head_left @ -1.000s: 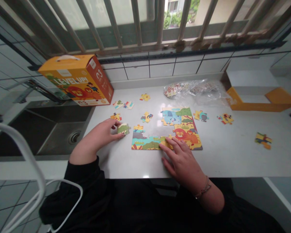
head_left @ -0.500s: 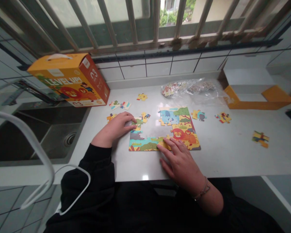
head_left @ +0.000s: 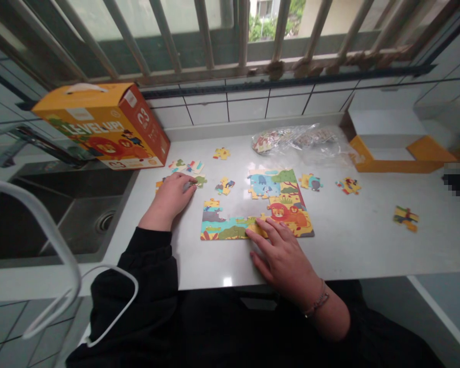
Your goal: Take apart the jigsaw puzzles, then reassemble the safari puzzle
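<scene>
A partly assembled animal jigsaw puzzle (head_left: 224, 230) lies on the counter, with lions at its right, elephants at the top and a gap in its middle and upper left. My left hand (head_left: 171, 198) is left of it, with thumb and fingers closed at a green puzzle piece (head_left: 201, 181) that partly shows past the fingertips. My right hand (head_left: 285, 253) rests palm down at the puzzle's lower edge, fingers stretched out on the yellow part. A loose yellow piece (head_left: 225, 186) lies just above the gap. Near my left fingers are more loose pieces (head_left: 195, 166), one partly covered.
An orange puzzle box (head_left: 95, 133) stands back left beside a sink (head_left: 115, 191). Clear bags of pieces (head_left: 276, 140) and an open orange-and-white box (head_left: 383, 164) sit at the back right. Loose pieces (head_left: 348, 185) lie to the right. A white cable (head_left: 67, 245) hangs at left.
My left hand has moved left, off the puzzle's upper-left edge, and the green piece has come away with it. My right hand stays at the lower edge.
</scene>
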The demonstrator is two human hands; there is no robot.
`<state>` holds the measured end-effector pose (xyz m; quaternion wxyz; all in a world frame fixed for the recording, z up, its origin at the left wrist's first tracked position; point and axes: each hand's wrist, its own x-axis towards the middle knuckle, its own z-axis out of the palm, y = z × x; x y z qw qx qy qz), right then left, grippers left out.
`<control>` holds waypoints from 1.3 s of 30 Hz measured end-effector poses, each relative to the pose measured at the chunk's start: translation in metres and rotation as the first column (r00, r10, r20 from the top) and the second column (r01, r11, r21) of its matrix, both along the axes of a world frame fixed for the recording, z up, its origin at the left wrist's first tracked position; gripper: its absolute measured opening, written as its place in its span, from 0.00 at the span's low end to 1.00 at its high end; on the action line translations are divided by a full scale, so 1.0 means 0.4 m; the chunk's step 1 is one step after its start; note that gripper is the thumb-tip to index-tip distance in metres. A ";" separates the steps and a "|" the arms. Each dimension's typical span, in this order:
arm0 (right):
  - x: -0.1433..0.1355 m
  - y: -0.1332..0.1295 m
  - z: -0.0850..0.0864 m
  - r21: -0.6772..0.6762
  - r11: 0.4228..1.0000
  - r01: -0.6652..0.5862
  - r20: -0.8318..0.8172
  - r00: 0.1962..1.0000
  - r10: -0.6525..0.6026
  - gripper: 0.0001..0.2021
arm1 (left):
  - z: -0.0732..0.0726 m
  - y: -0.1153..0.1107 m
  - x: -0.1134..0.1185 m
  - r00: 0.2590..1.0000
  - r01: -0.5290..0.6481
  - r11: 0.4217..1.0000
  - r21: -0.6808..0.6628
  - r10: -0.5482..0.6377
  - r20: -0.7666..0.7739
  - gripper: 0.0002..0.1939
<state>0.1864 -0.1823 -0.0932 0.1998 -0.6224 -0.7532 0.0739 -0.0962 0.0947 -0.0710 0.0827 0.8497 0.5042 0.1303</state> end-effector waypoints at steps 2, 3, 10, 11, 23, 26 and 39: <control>0.000 0.000 0.001 -0.010 1.000 0.009 -0.005 1.000 -0.009 0.24 | 0.004 0.000 0.004 0.999 -0.030 0.999 0.029 0.031 -0.018 0.16; -0.001 0.000 0.003 -0.017 1.000 0.013 -0.006 1.000 -0.013 0.24 | 0.008 -0.004 0.011 1.000 -0.018 0.999 0.045 0.018 -0.013 0.17; -0.001 0.005 0.016 -0.039 0.999 0.003 -0.003 1.000 -0.003 0.25 | 0.017 -0.061 0.131 0.898 0.439 0.896 -0.057 -0.436 0.060 0.18; 0.000 0.006 0.016 -0.040 0.999 0.007 -0.005 1.000 -0.007 0.25 | 0.011 -0.065 0.149 0.888 0.460 0.884 -0.081 -0.459 0.038 0.19; 0.020 0.000 0.027 0.078 0.997 -0.015 -0.046 0.999 0.018 0.22 | -0.033 -0.057 0.184 0.964 0.255 0.967 -0.016 -0.256 -0.078 0.28; 0.117 -0.006 0.044 0.204 0.974 0.101 -0.057 0.994 -0.092 0.19 | -0.014 -0.060 0.161 0.971 0.240 0.970 0.026 -0.240 -0.002 0.26; 0.721 -0.180 0.007 -0.113 0.702 0.704 0.325 0.693 -0.643 0.22 | 0.039 -0.081 0.144 0.992 0.125 0.988 -0.089 -0.126 -0.007 0.14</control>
